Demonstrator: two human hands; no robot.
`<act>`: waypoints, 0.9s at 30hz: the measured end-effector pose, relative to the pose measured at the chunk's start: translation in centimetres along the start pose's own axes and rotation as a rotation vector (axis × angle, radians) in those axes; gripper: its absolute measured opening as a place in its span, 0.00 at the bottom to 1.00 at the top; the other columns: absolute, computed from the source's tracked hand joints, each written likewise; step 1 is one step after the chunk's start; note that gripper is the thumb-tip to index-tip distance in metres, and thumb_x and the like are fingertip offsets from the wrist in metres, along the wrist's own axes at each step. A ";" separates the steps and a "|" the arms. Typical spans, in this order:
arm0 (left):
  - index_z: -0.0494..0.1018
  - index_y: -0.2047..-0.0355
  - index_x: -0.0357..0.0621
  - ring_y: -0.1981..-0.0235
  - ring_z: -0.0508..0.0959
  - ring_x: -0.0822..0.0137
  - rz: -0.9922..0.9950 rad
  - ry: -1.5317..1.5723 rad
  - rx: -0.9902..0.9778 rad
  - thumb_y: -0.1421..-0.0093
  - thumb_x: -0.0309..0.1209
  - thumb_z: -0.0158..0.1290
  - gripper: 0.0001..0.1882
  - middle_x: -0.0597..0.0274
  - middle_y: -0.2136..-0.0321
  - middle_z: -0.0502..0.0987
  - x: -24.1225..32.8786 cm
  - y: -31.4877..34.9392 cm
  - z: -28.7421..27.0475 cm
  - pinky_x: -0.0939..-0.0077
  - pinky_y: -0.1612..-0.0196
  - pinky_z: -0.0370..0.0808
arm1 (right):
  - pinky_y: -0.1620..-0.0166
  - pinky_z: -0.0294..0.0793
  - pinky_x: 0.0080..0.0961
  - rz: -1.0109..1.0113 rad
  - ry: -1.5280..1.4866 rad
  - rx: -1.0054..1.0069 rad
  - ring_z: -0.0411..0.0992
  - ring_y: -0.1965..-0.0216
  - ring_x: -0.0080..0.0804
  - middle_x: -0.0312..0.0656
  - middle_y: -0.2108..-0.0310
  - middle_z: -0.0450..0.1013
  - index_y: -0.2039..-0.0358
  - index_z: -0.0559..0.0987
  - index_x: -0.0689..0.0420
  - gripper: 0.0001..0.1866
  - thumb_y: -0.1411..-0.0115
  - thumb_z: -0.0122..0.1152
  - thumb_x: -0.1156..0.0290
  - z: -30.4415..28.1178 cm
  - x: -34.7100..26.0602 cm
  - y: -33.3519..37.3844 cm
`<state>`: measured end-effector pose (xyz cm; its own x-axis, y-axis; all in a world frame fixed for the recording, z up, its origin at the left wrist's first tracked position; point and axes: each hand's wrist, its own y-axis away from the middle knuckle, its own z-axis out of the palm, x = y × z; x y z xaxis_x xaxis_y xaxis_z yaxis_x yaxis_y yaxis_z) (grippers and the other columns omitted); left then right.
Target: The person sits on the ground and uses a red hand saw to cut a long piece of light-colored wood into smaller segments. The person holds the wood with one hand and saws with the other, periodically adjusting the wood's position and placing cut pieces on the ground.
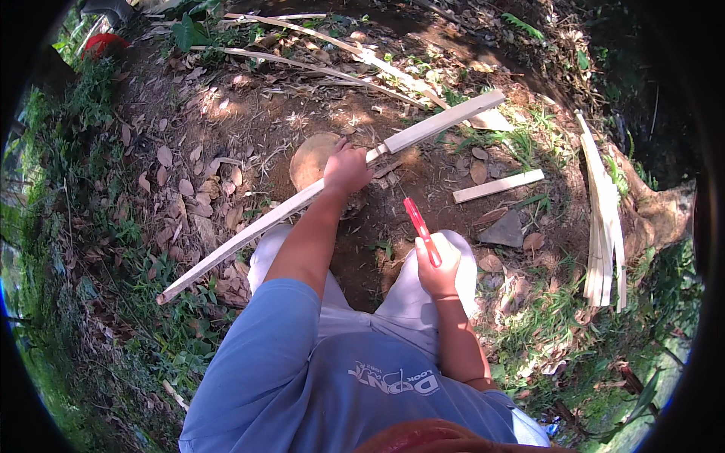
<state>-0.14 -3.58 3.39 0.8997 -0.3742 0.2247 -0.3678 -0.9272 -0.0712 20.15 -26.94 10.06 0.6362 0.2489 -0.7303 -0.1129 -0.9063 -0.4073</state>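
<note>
My left hand [349, 167] is closed around a long pale wooden stick [249, 233], just left of a narrow cut neck in it. The stick slants from lower left to upper right. Beyond the neck, its right part is broader and squared. Under my left hand and the stick is a round tree stump [311, 157], partly covered by them. Over my right knee, my right hand [438, 266] grips a slim red tool [417, 217] that points up and away. The tool's exact kind is hard to make out. It stands apart from the stick.
A short wooden slat [498, 186] and a flat grey stone [504, 229] lie to the right. Split strips [599, 226] lean by a tree root [658, 219] farther right. Long wood strips [325, 72] lie at the far side. Leaves and grass cover the soil.
</note>
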 end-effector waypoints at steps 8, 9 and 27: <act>0.80 0.64 0.42 0.49 0.82 0.57 -0.025 0.017 0.079 0.45 0.44 0.64 0.18 0.52 0.64 0.84 0.4 0.3 -0.1 0.65 0.31 0.69 | 0.74 0.70 0.35 0.054 -0.020 -0.037 0.71 0.81 0.41 0.43 0.81 0.70 0.72 0.76 0.59 0.11 0.36 0.69 0.72 -0.6 1.7 -1.9; 0.79 0.65 0.41 0.50 0.82 0.55 -0.017 0.033 0.087 0.46 0.42 0.64 0.17 0.50 0.64 0.83 0.3 0.3 -0.2 0.64 0.33 0.72 | 0.74 0.70 0.36 0.046 -0.021 -0.052 0.71 0.81 0.42 0.44 0.81 0.70 0.71 0.76 0.59 0.11 0.37 0.70 0.72 -0.7 1.9 -2.0; 0.79 0.64 0.44 0.51 0.83 0.60 -0.003 -0.042 0.076 0.44 0.47 0.67 0.20 0.55 0.67 0.84 0.5 -0.1 0.4 0.68 0.27 0.64 | 0.64 0.80 0.30 0.020 -0.105 -0.121 0.84 0.67 0.39 0.48 0.56 0.84 0.33 0.75 0.51 0.27 0.33 0.65 0.73 -0.4 3.4 -2.0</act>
<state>0.39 -3.69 3.11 0.9104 -0.3704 0.1845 -0.3476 -0.9264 -0.1445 22.88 -24.46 8.60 0.5507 0.2587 -0.7936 -0.0283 -0.9444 -0.3275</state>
